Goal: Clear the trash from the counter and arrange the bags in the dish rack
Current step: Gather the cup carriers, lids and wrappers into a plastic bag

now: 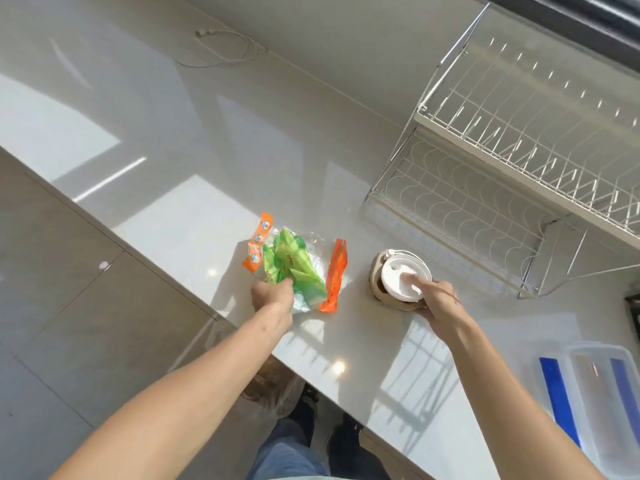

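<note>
A crumpled green plastic bag (pixel 298 268) lies on the white counter (pixel 194 209) with clear plastic under it. My left hand (pixel 272 294) grips its near edge. An orange printed strip (pixel 258 242) lies at its left and an orange strip (pixel 334 275) at its right. A brown paper cup with a white lid (pixel 401 277) stands further right. My right hand (pixel 434 296) holds it, thumb on the lid and fingers round the cup's side. The white wire dish rack (pixel 512 161) stands at the back right with bare tiers.
A white cable (pixel 221 50) lies at the far back of the counter. A clear plastic box with blue stripes (pixel 595 393) sits at the near right. A plastic bag (pixel 273 386) hangs below the counter edge by my legs. The floor lies to the left.
</note>
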